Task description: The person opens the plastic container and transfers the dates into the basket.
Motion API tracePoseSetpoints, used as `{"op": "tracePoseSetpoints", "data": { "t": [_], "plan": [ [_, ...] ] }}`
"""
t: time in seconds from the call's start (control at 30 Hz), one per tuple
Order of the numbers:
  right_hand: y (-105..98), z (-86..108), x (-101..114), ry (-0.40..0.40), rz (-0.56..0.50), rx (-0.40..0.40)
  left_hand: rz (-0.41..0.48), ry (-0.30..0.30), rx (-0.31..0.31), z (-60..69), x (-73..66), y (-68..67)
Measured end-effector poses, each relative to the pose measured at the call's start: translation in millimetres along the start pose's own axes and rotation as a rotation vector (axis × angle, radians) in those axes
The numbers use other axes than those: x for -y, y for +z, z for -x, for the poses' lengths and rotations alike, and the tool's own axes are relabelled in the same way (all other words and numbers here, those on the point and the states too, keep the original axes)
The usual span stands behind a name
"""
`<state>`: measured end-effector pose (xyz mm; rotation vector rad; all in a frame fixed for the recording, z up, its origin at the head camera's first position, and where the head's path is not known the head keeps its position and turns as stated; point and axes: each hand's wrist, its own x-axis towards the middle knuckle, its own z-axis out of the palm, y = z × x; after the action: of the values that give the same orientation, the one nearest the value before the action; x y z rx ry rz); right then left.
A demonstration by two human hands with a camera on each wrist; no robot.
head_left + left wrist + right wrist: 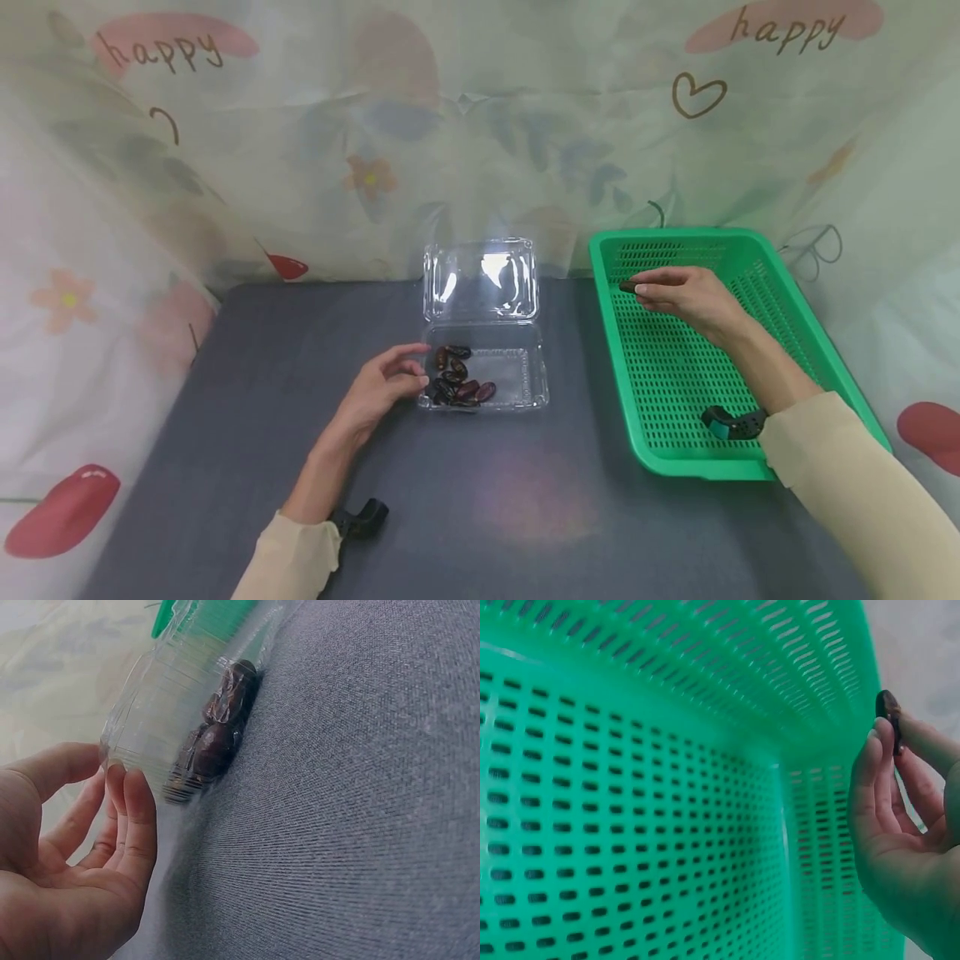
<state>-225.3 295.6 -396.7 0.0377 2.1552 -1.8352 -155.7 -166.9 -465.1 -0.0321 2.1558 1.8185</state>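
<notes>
My right hand [693, 300] pinches a dark brown date [627, 286] between thumb and fingertips, above the left side of a green basket [637, 417]. The right wrist view shows the date [887, 716] upright at the fingertips, with the basket's slotted floor [630, 847] below. My left hand [382, 383] is at the left edge of a clear plastic box [525, 379], its thumb and index fingertips apart along the rim. Several dates [453, 379] lie in the box's left half. In the left wrist view, the fingertips of the left hand [90, 832] meet the box wall [139, 712].
Behind the box stands its clear hinged lid [480, 279], folded up and back. A dark grey cloth [300, 350] covers the table. Patterned curtains [465, 125] hang at the back and both sides. Each wrist wears a black strapped device [363, 518].
</notes>
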Motion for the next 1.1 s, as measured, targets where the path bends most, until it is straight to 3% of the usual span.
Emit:
{"op": "tracePoseSetpoints", "data": {
  "t": [0.3,0.83,1.1],
  "plan": [
    [-9,-9.1,-17,-0.007,0.121,-0.005,0.015,0.014,0.004,1.7,0.0,0.3],
    [-21,-22.6,-41,0.019,0.162,0.088,0.047,0.022,0.011,1.0,2.2,1.1],
    [-22,-27.7,-49,0.079,0.169,0.103,0.039,0.029,0.017,-0.8,1.6,-0.1]
  ]
}}
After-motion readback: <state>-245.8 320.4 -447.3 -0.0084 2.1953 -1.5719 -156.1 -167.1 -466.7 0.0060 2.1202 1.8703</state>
